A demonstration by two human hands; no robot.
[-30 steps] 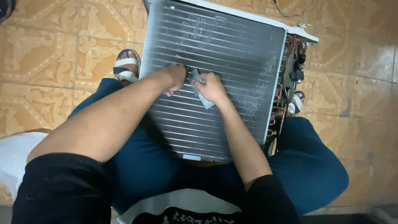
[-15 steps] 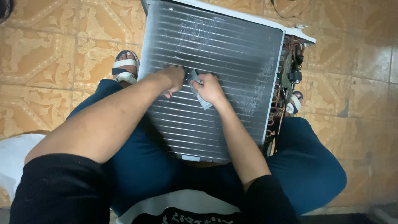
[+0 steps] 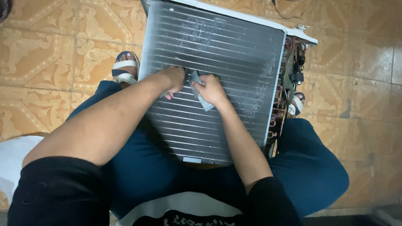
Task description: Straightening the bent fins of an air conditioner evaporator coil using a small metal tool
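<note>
A finned metal coil panel [image 3: 234, 46] of an air-conditioner unit leans between my knees, its fins facing up. My left hand [image 3: 172, 79] rests on the fins near the panel's middle, fingers curled, and what it holds is hidden. Beside it, my right hand [image 3: 211, 90] grips a small flat grey tool [image 3: 201, 97] pressed against the fins. Both hands nearly touch. Pale scuffed patches show on the fins at the upper middle and right.
Copper tube bends and wiring [image 3: 289, 83] run down the panel's right side. My sandalled left foot [image 3: 124, 69] and right foot [image 3: 296, 104] stand on the patterned tile floor [image 3: 50, 58]. A white object [image 3: 10, 163] lies at the lower left.
Both hands stay at the same spot on the fins, with only a slight shift of the view. No clear movement of the tool.
</note>
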